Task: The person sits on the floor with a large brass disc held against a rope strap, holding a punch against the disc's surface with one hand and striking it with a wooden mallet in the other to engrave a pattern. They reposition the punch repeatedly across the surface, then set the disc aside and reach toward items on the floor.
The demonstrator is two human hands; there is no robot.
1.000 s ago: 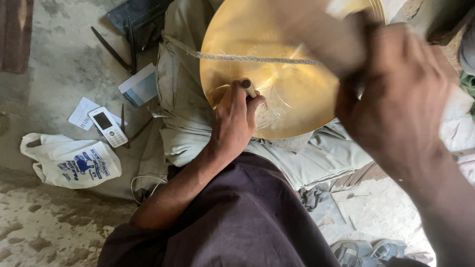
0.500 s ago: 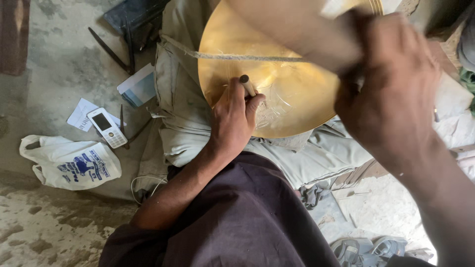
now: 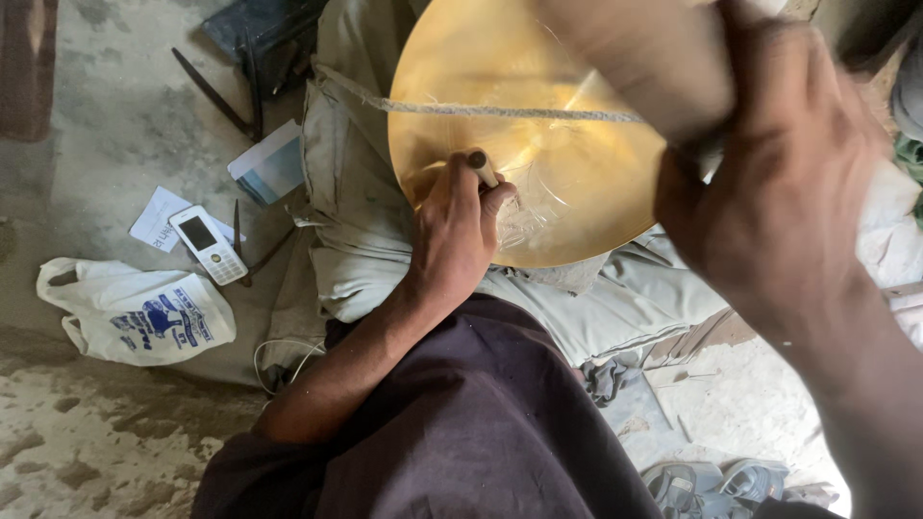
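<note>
Compared with the picture one second ago, I see very little change: my left hand (image 3: 457, 226) has stayed at the same place on the lower left part of the brass disc (image 3: 524, 144), and the small tool (image 3: 481, 165) is held there as before. The right hand (image 3: 779, 192) has shifted slightly, and the pale blurred object (image 3: 654, 58) it holds now crosses the upper right of the disc a bit higher. From this I judge the work is in a repeating rhythm on the same spot of the disc, not moving to a new place.

The left hand is closed around the small tool, fingers curled, and the dark top end stands out above the thumb. The tool's tip seems to rest on the disc surface, where I see light scratch marks. The left forearm comes up from my lap, the wrist bent a little inward.

The right hand is raised close to the camera and gripped tight on the pale object; it is blurred, so I cannot tell what the object is.

The disc lies tilted on grey cloth (image 3: 356, 221), with a cord (image 3: 500, 111) across it. On the floor at left are a phone (image 3: 209, 244) and a white bag (image 3: 135, 312).
</note>
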